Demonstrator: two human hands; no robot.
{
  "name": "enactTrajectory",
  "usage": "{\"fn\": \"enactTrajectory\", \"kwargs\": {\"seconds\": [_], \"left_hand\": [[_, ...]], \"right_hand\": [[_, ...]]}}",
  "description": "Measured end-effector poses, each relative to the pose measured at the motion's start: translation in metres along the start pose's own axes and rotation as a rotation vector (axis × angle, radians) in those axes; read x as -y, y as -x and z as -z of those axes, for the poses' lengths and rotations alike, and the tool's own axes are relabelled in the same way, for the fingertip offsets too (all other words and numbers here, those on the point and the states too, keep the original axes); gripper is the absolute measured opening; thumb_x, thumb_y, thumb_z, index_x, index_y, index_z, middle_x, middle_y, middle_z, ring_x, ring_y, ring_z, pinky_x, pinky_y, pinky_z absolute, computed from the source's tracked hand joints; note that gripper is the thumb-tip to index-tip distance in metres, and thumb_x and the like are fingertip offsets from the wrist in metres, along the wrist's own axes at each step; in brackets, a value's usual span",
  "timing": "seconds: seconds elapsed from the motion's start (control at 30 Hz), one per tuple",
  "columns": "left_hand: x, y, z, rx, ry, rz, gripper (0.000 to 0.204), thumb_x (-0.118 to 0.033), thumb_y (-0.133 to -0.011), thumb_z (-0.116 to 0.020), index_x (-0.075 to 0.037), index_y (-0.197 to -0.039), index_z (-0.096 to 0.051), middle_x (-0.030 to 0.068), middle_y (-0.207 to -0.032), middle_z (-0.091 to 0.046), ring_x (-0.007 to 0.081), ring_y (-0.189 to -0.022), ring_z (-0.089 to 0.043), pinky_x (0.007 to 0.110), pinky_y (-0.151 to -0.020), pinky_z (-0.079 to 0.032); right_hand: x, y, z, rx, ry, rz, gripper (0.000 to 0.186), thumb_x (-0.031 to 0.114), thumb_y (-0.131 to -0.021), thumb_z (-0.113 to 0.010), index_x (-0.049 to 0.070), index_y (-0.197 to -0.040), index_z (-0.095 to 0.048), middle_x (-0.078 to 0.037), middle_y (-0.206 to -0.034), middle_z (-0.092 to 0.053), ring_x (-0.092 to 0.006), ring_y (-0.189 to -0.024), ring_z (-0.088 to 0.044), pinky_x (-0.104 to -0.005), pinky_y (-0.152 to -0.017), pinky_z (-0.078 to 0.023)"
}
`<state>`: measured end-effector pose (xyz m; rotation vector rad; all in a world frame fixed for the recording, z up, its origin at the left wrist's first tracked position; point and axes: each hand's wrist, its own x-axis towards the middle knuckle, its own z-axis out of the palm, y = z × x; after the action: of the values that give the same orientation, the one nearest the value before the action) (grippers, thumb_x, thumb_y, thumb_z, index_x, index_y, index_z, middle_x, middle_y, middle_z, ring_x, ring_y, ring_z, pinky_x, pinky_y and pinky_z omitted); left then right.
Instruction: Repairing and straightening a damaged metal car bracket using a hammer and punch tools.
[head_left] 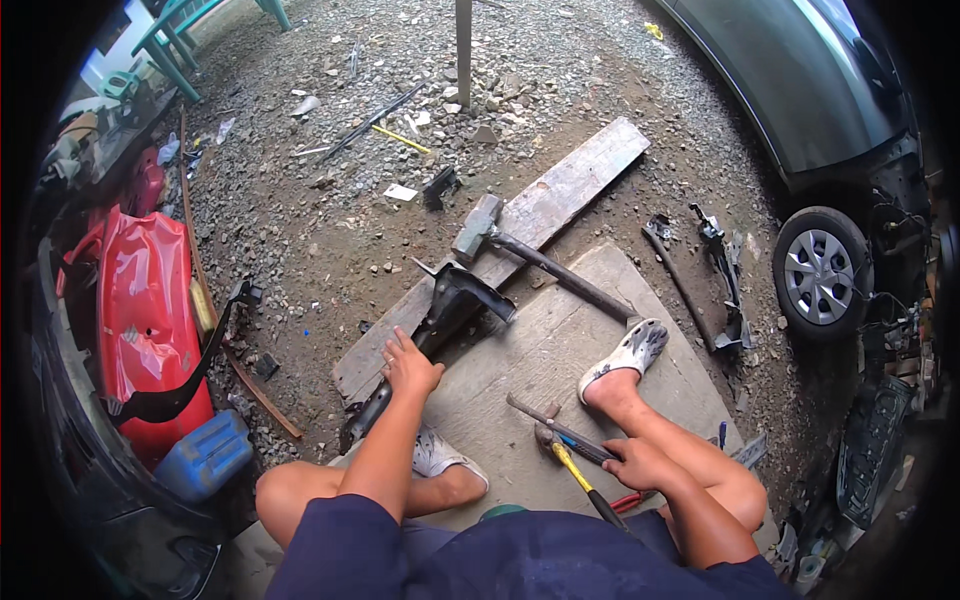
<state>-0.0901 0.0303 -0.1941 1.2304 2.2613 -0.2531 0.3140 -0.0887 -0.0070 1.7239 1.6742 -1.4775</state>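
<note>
A long black metal car part (pixel 456 303) lies across a weathered plank, its flared end pointing up and right. My left hand (pixel 410 366) rests on its narrower length, fingers spread rather than wrapped round it. My right hand (pixel 637 464) is closed on the black-handled end of a dark metal bar (pixel 552 423), whose tip points up and left over the concrete slab. Just below that bar lies a hammer (pixel 572 467) with a yellow and black handle. Red-handled pliers (pixel 630 501) are partly hidden near my right wrist.
A sledgehammer (pixel 555 268) leans over the wooden plank (pixel 575 187) and concrete slab (pixel 500 400). More car parts (pixel 722 275) lie right, near a car wheel (pixel 822 266). At left are a crumpled red panel (pixel 150 310) and a blue jerrycan (pixel 207 455). Gravel (pixel 330 220) surrounds the slab.
</note>
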Motion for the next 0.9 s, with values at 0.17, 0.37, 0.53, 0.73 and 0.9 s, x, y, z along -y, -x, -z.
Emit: {"fn": "enactTrajectory", "kwargs": {"seconds": [0.17, 0.37, 0.53, 0.73, 0.9], "left_hand": [[0.053, -0.053, -0.038, 0.008, -0.007, -0.066, 0.111, -0.035, -0.077, -0.091, -0.005, -0.164, -0.029, 0.0240, -0.144, -0.062, 0.0399, -0.129, -0.064, 0.056, -0.109, -0.050], [0.054, -0.056, 0.057, 0.037, -0.153, -0.296, 0.070, -0.039, -0.073, -0.089, -0.007, -0.129, -0.065, 0.0222, -0.110, -0.077, 0.0395, -0.106, -0.075, 0.048, -0.095, -0.060], [0.016, -0.057, 0.228, 0.207, -0.558, -0.459, 0.053, -0.044, -0.066, -0.089, -0.015, -0.110, -0.079, 0.0118, -0.109, -0.080, 0.0306, -0.102, -0.077, 0.043, -0.091, -0.062], [-0.051, -0.033, 0.281, 0.442, -1.115, -0.343, 0.050, -0.047, -0.066, -0.091, -0.018, -0.106, -0.086, 0.0056, -0.105, -0.082, 0.0243, -0.099, -0.079, 0.039, -0.086, -0.061], [-0.063, -0.039, 0.210, 0.478, -1.333, -0.384, 0.046, -0.045, -0.071, -0.087, -0.022, -0.111, -0.086, 0.0045, -0.114, -0.081, 0.0216, -0.106, -0.078, 0.039, -0.091, -0.059]], "right_hand": [[0.000, 0.003, -0.005, 0.013, 0.036, -0.083, 0.048, 0.029, -0.099, -0.068, 0.003, -0.139, -0.068, -0.028, -0.120, -0.074, -0.0430, -0.116, -0.070, -0.0474, -0.102, -0.053], [-0.004, 0.000, -0.007, 0.000, 0.058, -0.093, 0.048, 0.029, -0.099, -0.068, 0.003, -0.140, -0.067, -0.027, -0.121, -0.074, -0.0427, -0.116, -0.069, -0.0479, -0.103, -0.052], [-0.001, -0.008, -0.006, 0.023, 0.072, -0.072, 0.046, 0.028, -0.100, -0.066, 0.004, -0.139, -0.068, -0.026, -0.121, -0.074, -0.0423, -0.117, -0.069, -0.0483, -0.102, -0.052], [0.015, 0.004, -0.005, 0.034, 0.110, -0.056, 0.042, 0.027, -0.100, -0.066, 0.005, -0.136, -0.069, -0.024, -0.117, -0.075, -0.0415, -0.114, -0.070, -0.0493, -0.099, -0.052], [0.021, 0.020, -0.002, 0.006, 0.052, -0.024, 0.040, 0.026, -0.100, -0.066, 0.006, -0.134, -0.070, -0.024, -0.115, -0.075, -0.0415, -0.112, -0.070, -0.0491, -0.098, -0.053]]}}
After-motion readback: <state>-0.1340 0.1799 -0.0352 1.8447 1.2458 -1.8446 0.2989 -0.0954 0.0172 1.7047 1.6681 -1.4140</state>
